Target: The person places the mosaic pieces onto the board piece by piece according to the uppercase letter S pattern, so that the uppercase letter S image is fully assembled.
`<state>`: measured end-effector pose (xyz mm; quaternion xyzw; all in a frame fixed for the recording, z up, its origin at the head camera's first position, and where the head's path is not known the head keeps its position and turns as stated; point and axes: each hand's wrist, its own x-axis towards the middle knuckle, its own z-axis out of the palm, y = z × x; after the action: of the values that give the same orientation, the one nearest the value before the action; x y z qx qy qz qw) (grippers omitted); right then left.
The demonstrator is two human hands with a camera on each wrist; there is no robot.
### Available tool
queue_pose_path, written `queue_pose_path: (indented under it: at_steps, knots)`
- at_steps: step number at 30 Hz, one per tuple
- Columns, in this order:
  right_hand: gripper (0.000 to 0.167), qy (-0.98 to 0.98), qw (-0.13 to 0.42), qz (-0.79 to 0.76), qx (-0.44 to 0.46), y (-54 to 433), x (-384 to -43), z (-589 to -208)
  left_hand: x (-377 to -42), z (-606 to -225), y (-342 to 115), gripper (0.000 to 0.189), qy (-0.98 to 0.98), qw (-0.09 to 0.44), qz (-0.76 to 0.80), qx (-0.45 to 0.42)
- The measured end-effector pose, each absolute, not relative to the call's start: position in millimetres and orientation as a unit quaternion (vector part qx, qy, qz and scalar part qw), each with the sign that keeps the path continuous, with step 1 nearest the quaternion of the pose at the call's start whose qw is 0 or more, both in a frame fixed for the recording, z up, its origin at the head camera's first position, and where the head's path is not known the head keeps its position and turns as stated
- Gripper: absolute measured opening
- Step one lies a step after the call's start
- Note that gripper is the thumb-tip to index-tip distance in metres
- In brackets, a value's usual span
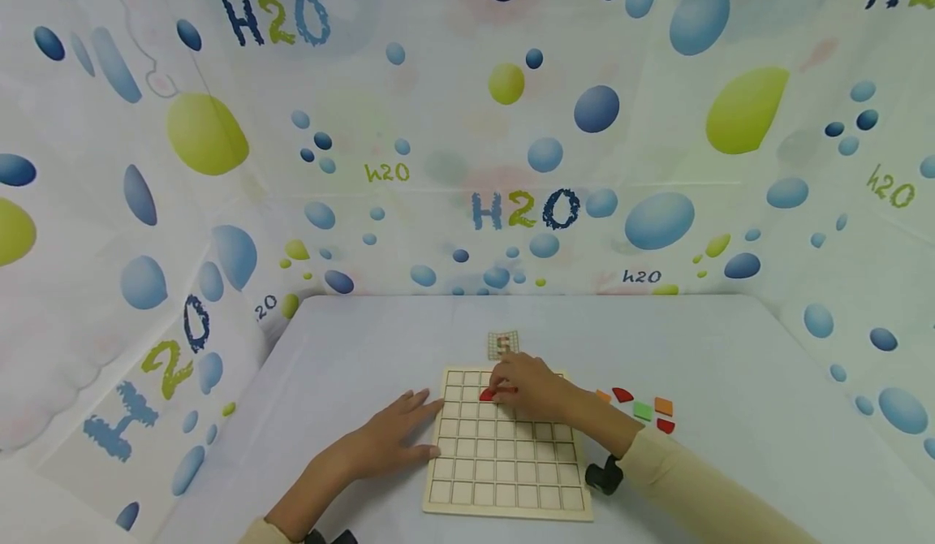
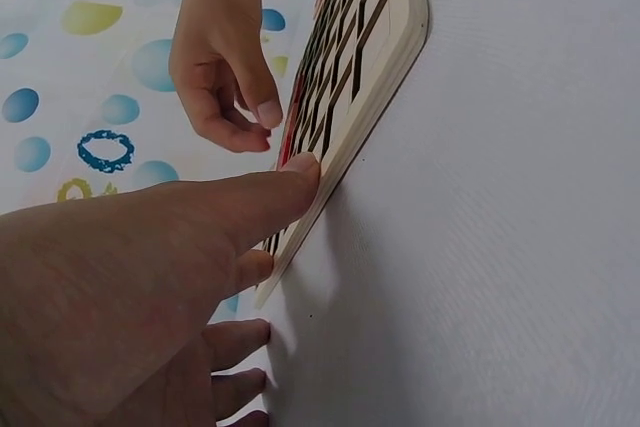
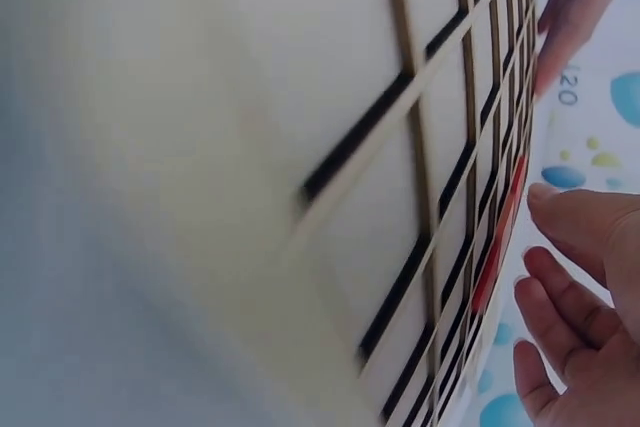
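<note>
Pale wooden gridded board [image 1: 504, 472], flat red pieces [image 1: 486, 395] near far edge; left hand [image 1: 390, 438] spread wide; right hand [image 1: 539, 388] loosely parted.

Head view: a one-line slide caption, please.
Left hand touching a gridded board, right hand over its far rows near a red piece, loose coloured pieces to the right.

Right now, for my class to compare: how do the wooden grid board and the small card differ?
Size: the wooden grid board is much larger than the small card.
Markings: the card shows a reddish-brown pattern, too small to read exactly; the board has a real red piece on it.
Place: the board lies nearer the person, the card beyond its far edge.
Shared: both show a grid.
</note>
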<state>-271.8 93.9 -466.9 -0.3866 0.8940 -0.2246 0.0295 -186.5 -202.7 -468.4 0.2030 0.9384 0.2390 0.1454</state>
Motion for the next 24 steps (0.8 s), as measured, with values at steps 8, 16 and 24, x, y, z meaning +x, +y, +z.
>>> queue_pose_path:
  at_steps: [8,16,24]
  knots:
    - [0.017,0.901,0.053,-0.284,-0.324,139.5,-273.4,-462.4,-184.9,-467.1,-201.9,0.077,0.941,0.146,0.233,0.195]
    - [0.027,0.924,0.051,-0.309,-0.221,198.1,-268.4,-459.6,-183.8,-466.0,-200.9,0.077,0.939,0.148,0.238,0.197]
    - [0.03,0.925,0.064,-0.334,-0.168,242.5,-257.2,-460.4,-184.1,-467.1,-202.5,0.077,0.941,0.149,0.234,0.193]
